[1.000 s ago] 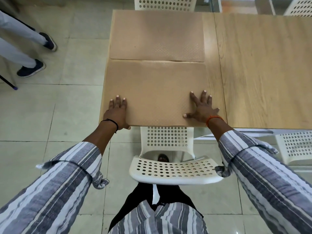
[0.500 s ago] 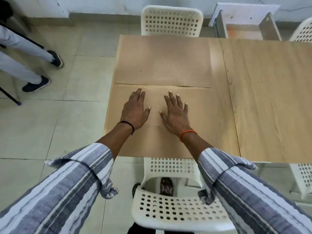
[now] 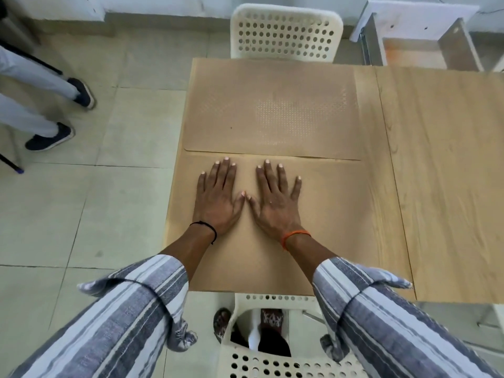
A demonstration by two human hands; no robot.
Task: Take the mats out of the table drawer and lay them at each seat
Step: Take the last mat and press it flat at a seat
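Tan and lightly dotted, 2 mats lay on the wooden table (image 3: 436,186), one behind the other. The near mat (image 3: 327,227) lay at the seat closest to the person, with its front edge at the table's front edge. The far mat (image 3: 272,113) lay at the opposite seat, and its near edge touched or slightly overlapped the far edge of the near mat; I could not tell which.

Both hands rested flat on the near mat, palms down. The left hand (image 3: 218,197) had its fingers straight and close together, holding nothing. The right hand (image 3: 275,200) had its fingers straight and a little spread, also holding nothing. The tips of the 2 thumbs nearly met between the hands. A black band (image 3: 208,229) was on the left wrist and an orange band (image 3: 296,236) on the right wrist. Both arms wore rolled-up sleeves with grey and white stripes (image 3: 136,309).

A white perforated chair (image 3: 285,32) stood at the far side of the table, just behind the far mat. Another white perforated chair (image 3: 272,361) stood at the near side, below the arms. Beyond the table's far right corner an open drawer (image 3: 414,53) showed a pale wooden bottom. At the left, on the tiled floor (image 3: 109,200), stood another person's legs in light trousers and dark shoes (image 3: 50,139).
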